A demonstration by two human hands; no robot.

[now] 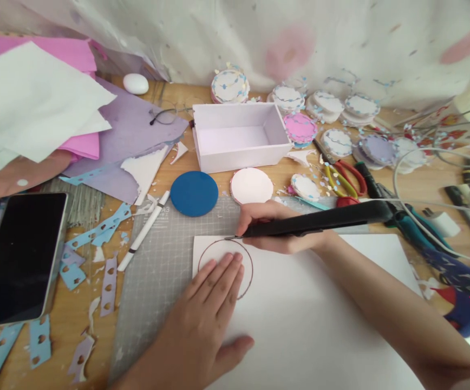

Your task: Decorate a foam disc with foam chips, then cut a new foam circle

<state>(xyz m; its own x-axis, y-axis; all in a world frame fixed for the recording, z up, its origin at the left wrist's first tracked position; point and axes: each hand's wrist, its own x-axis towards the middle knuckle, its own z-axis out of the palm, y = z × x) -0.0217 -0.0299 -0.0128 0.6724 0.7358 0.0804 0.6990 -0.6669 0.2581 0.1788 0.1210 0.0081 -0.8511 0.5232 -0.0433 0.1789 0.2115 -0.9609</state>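
Note:
A white sheet (pixel 300 303) lies over a grey cutting mat (pixel 154 271), and a dark circle outline (pixel 252 271) is drawn near its upper left corner. My left hand (pixel 214 303) rests flat on the sheet, fingertips inside the circle, covering its lower part. In my right hand (pixel 275 227) is a black utility knife (pixel 300 224), held slanting, its thin blade at the top of the outline. Whether the blade has cut the sheet there, I cannot tell. Just beyond the mat's far edge are a blue disc (pixel 194 193) and a white disc (pixel 252 186).
A white box (pixel 241 138) stands behind the discs. Several decorated round pieces (pixel 326 105) line the back. Pliers (pixel 346 179), cables and a blue glue gun (pixel 468 303) sit at right. At left are a phone (pixel 19 257), a white pen (pixel 143 231), punched strips (pixel 109 287) and foam sheets (pixel 36 103).

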